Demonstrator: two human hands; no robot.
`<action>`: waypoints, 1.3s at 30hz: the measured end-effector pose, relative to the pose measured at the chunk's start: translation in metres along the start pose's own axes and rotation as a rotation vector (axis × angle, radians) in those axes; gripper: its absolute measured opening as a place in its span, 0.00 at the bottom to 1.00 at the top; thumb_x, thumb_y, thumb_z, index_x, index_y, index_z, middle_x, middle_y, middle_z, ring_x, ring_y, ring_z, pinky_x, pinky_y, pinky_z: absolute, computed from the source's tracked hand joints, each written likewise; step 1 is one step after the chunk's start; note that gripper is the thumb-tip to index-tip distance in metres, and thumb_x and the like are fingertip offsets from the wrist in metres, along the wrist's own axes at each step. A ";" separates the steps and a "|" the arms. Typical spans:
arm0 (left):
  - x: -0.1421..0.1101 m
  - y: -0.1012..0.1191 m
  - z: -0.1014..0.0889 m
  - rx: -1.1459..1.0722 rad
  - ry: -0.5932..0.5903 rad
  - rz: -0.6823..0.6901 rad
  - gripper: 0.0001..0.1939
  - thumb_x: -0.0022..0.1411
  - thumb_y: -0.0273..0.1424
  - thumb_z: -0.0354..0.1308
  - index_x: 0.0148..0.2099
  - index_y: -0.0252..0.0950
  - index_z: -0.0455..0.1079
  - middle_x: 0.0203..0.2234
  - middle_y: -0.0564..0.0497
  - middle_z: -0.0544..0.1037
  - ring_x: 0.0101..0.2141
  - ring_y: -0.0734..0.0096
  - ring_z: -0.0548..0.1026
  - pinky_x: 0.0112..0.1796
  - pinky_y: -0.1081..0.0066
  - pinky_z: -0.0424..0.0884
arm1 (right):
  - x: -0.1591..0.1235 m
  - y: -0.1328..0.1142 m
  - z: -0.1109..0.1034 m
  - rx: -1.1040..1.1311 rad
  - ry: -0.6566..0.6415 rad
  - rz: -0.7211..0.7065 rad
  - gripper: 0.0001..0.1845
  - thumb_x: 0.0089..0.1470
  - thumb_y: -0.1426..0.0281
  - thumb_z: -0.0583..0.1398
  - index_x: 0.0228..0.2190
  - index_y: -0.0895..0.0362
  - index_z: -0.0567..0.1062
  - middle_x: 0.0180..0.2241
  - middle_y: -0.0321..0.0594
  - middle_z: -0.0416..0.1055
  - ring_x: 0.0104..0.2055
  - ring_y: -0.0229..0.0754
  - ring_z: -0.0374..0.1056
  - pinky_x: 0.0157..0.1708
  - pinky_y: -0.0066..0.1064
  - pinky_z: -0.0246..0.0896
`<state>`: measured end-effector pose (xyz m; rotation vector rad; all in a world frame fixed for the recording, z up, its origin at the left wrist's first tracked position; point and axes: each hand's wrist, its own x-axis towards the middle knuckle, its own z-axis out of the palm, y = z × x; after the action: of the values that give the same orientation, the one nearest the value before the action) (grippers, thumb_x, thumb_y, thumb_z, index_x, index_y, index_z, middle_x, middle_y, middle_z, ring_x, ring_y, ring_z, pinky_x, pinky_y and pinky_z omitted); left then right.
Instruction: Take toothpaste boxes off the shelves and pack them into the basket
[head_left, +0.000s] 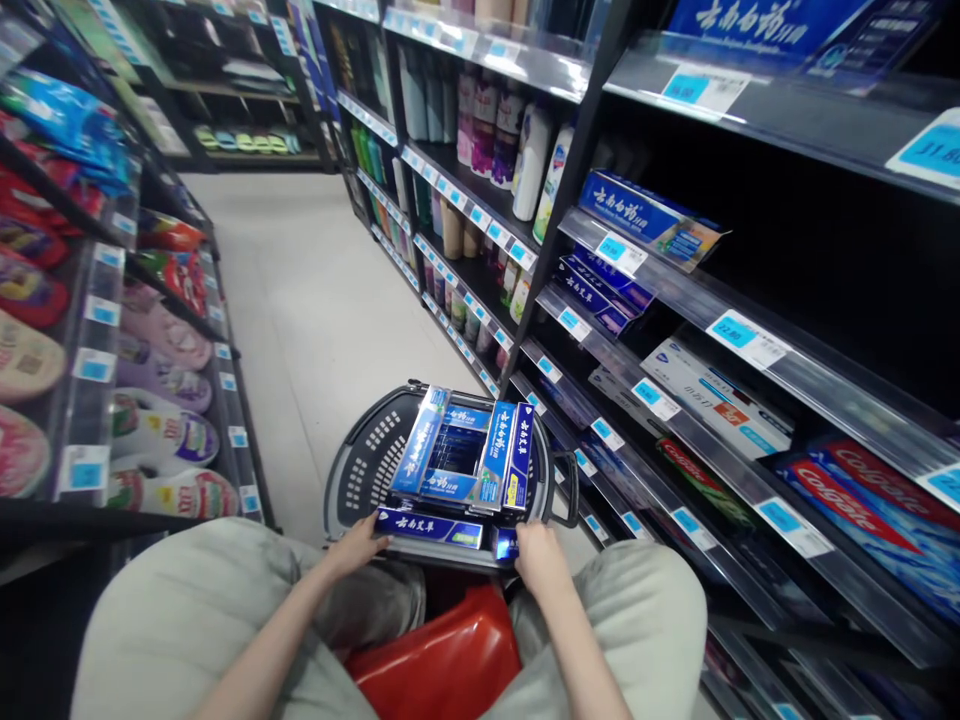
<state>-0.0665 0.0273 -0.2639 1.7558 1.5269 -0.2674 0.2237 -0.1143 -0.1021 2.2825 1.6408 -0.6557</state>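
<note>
A dark grey plastic shopping basket (367, 450) stands on the floor in front of my knees. Blue toothpaste boxes (442, 487) are stacked in it, forming a square frame around an open middle. Along its right side stands a darker blue toothpaste box (519, 455). At the near side, my left hand (358, 546) is closed on the left end of a long dark blue toothpaste box (429, 527). Opposite it, my right hand (538, 556) is closed around the end of another toothpaste box (507, 544); its fingertips are partly hidden.
Shelves on the right carry toothpaste boxes (637, 215), Colgate boxes (870, 510) and bottles (532, 160). On the left, a rack holds slipper-shaped packs (165, 430). A pale floor aisle (292, 270) runs ahead. Something red and glossy (442, 655) lies between my legs.
</note>
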 end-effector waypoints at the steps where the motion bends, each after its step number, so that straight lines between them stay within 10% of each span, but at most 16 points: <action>1: 0.000 0.000 0.000 -0.001 0.000 0.000 0.35 0.51 0.40 0.51 0.59 0.26 0.56 0.60 0.32 0.61 0.59 0.51 0.62 0.56 0.57 0.60 | 0.004 -0.003 0.004 -0.003 -0.008 -0.016 0.20 0.46 0.86 0.53 0.40 0.63 0.75 0.41 0.53 0.72 0.43 0.51 0.71 0.41 0.34 0.65; 39: -0.007 0.003 -0.008 0.054 0.006 -0.067 0.36 0.56 0.39 0.52 0.63 0.26 0.52 0.59 0.33 0.61 0.58 0.45 0.61 0.55 0.53 0.59 | 0.055 -0.003 0.102 0.007 -0.066 -0.061 0.28 0.53 0.73 0.54 0.56 0.66 0.63 0.51 0.57 0.68 0.57 0.57 0.58 0.55 0.48 0.46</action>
<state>-0.0680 0.0272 -0.2526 1.7504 1.5983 -0.3402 0.2144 -0.1141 -0.2174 2.1992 1.6854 -0.7440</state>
